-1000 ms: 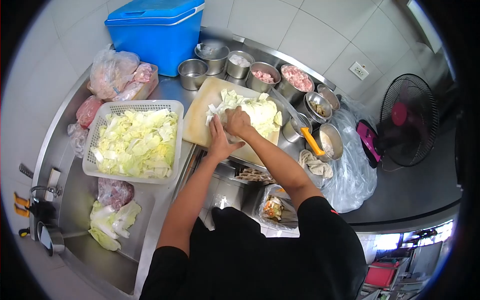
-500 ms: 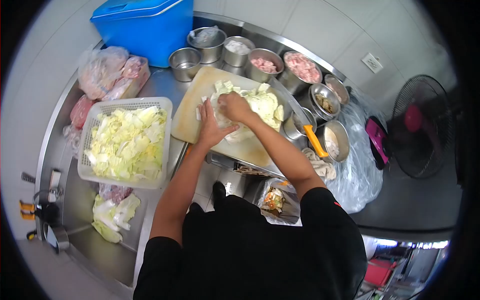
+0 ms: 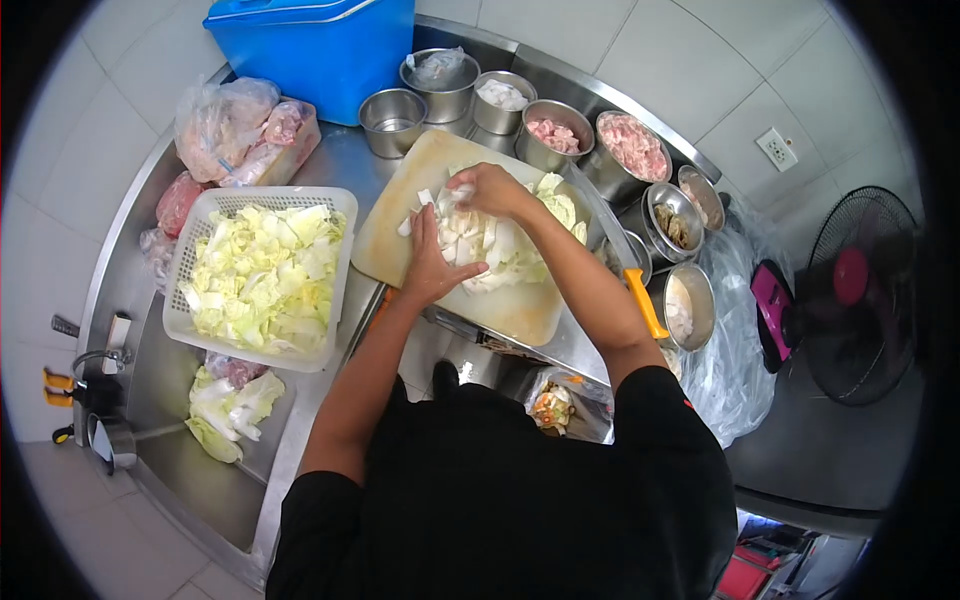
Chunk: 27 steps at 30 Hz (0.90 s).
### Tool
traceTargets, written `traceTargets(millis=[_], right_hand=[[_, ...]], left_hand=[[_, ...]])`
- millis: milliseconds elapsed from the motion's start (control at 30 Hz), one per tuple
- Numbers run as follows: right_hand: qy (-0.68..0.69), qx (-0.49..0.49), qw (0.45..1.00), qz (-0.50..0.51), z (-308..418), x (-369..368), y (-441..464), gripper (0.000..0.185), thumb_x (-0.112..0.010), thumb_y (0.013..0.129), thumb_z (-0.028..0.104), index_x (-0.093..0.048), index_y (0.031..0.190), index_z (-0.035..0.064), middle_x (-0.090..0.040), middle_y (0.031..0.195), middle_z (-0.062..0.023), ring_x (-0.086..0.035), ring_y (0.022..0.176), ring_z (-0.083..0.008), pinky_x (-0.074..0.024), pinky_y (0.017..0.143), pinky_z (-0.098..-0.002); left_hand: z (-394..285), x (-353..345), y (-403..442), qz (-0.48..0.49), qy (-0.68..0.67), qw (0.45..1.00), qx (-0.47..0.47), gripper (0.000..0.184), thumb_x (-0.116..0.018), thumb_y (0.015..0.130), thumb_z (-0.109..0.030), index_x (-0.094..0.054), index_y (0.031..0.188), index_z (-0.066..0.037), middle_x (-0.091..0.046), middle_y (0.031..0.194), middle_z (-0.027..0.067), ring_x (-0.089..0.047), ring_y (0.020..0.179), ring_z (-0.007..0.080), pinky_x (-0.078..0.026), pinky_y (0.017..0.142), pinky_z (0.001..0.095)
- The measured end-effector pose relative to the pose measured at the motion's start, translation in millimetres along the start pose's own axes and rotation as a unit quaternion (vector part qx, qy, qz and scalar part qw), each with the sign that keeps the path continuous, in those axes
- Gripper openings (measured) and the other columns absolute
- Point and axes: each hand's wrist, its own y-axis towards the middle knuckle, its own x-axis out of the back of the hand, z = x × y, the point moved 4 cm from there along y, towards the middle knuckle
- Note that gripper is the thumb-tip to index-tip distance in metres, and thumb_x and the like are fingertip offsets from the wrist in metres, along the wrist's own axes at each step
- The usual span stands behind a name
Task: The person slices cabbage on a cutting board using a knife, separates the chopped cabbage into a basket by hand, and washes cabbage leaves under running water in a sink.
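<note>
A pile of cut napa cabbage [image 3: 495, 245] lies on the cutting board [image 3: 390, 225]. My left hand [image 3: 432, 268] rests against the pile's left side, fingers stretched out and thumb apart. At the far side of the pile, my right hand [image 3: 492, 190] curls its fingers over the cabbage; its fingertips are partly hidden among the pieces. To the right, a knife with an orange handle [image 3: 645, 303] lies along the board's edge, its blade pointing away. A white perforated basket [image 3: 345, 235] full of cut cabbage stands left of the board.
Steel pots [image 3: 392, 120] line the back, several holding meat. A blue cooler [image 3: 310, 65] and bagged meat [image 3: 225, 130] stand at back left. Loose cabbage leaves [image 3: 235, 410] lie in the sink [image 3: 190, 480]. A fan [image 3: 860, 290] is at right; a lined bin [image 3: 590, 400] is below.
My right hand has lifted from a closed position over the pile to a more opened, curved grasp at its far side. My left hand stays against the cabbage. The view has shifted slightly.
</note>
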Motion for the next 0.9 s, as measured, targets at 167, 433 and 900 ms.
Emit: traceTargets(millis=[167,433,900], right_hand=[[-0.008,0.116,0.992,0.055,7.4,4.2,-2.1,0.033,-0.074,0.077,0.016,-0.07,0.109,0.0093,-0.066,0.113,-0.0153,-0.063,0.102,-0.0296,-0.0481,0.09,-0.0358],[-0.21,0.084,0.973,0.048,-26.9,67.5,-87.5,0.076,-0.079,0.07,0.019,-0.047,0.139,0.0162,-0.042,0.145,-0.0151,-0.037,0.134,-0.0372,-0.0332,0.11,-0.0452],[-0.241,0.0,0.968,0.066,-45.2,22.3,-88.1,0.096,-0.085,0.063,0.027,-0.035,0.145,0.0275,-0.03,0.149,-0.0118,-0.031,0.138,-0.0333,-0.0369,0.102,-0.0584]], left_hand=[[19.7,12.5,-7.8,-0.04,-0.07,0.995,-0.062,0.075,-0.074,0.08,-0.03,-0.036,0.138,-0.001,-0.03,0.147,0.0246,-0.022,0.141,0.0374,-0.024,0.113,0.0445],[-1.7,34.8,16.0,0.028,0.061,0.985,-0.158,0.026,-0.062,0.082,-0.007,-0.063,0.107,-0.003,-0.052,0.124,0.0138,-0.045,0.118,0.0322,-0.037,0.101,0.0406],[34.2,39.1,39.6,-0.026,-0.334,0.937,0.095,0.03,-0.067,0.089,-0.016,-0.059,0.109,0.004,-0.067,0.087,0.006,-0.064,0.076,0.0104,-0.052,0.067,0.0241]])
